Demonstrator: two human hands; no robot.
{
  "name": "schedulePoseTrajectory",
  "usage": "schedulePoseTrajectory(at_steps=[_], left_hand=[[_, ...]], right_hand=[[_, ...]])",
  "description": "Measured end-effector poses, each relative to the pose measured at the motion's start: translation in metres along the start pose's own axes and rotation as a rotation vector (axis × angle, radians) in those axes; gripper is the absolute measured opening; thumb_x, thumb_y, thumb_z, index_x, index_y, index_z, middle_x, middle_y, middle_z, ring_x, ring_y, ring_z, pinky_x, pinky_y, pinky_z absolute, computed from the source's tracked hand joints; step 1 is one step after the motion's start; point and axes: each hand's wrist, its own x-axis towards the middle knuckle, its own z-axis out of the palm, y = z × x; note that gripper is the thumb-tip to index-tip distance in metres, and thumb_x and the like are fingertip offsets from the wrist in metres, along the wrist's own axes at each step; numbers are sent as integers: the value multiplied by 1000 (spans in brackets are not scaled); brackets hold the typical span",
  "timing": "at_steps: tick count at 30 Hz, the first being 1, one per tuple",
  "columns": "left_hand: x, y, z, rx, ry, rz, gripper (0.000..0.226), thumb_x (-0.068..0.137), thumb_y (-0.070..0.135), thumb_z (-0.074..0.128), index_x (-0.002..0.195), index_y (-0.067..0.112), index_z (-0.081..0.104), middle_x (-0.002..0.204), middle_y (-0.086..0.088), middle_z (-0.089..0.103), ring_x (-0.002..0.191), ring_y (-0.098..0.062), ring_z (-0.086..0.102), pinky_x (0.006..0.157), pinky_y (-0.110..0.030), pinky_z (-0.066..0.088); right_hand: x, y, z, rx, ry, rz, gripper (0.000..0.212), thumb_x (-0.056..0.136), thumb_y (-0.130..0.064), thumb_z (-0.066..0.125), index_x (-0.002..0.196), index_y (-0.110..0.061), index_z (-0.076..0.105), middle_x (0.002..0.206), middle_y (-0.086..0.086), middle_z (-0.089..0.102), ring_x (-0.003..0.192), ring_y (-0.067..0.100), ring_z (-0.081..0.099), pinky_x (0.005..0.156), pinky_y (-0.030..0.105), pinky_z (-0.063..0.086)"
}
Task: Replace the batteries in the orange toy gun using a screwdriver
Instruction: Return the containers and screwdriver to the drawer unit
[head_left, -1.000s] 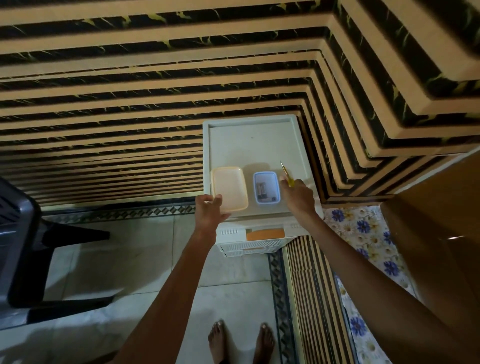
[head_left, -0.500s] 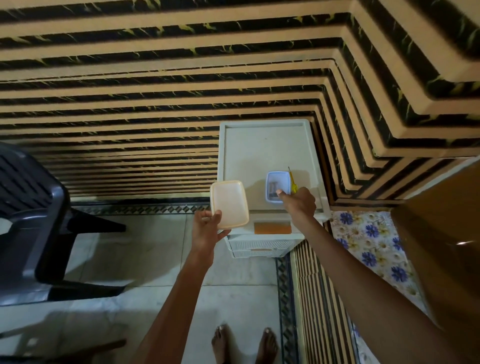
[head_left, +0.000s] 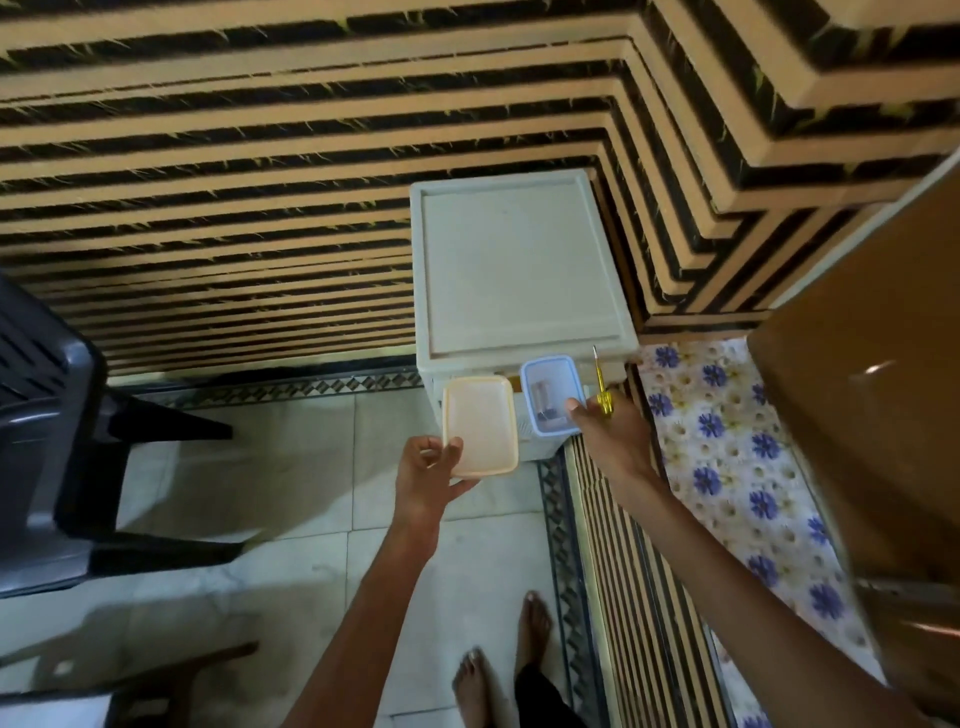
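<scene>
lid (head_left: 480, 426) in left hand (head_left: 426, 478), box (head_left: 526, 400) in right hand (head_left: 615, 441).

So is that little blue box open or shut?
Open: nothing covers the blue box, and small items show inside; the right hand holds it.

- No text, label, brand, number or sign could be read anywhere in view.
- The small items inside the blue box (head_left: 563, 379), held in the grip of the right hand (head_left: 613, 441), were too blurred to show any print.
</scene>
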Motion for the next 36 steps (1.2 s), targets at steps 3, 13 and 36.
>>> schedulePoseTrajectory(at_steps=[3,13,36], left_hand=[[-7,-38,-8,4,5,-44,20,91,14,70,91,10,50,108,-18,57,107,-35,62,70,-40,62],[77,-117,5,-125,18,-126,18,92,5,66,93,9,49,112,-21,54,102,-35,61,67,-36,63],[252,-137,64,655,468,575,28,98,30,58,92,5,70,86,-7,70,71,-16,58,63,-24,39]], right_hand=[[-19,37,-3,-8,10,52,28,87,-30,70,93,-3,63,86,7,64,78,23,59,71,34,46],[34,138,53,-136,35,121,23,88,-28,67,86,-5,65,80,11,68,75,28,63,65,33,45],[208,158,164,-119,252,-85,33,91,-36,60,97,-5,69,95,12,71,85,29,67,70,33,53]])
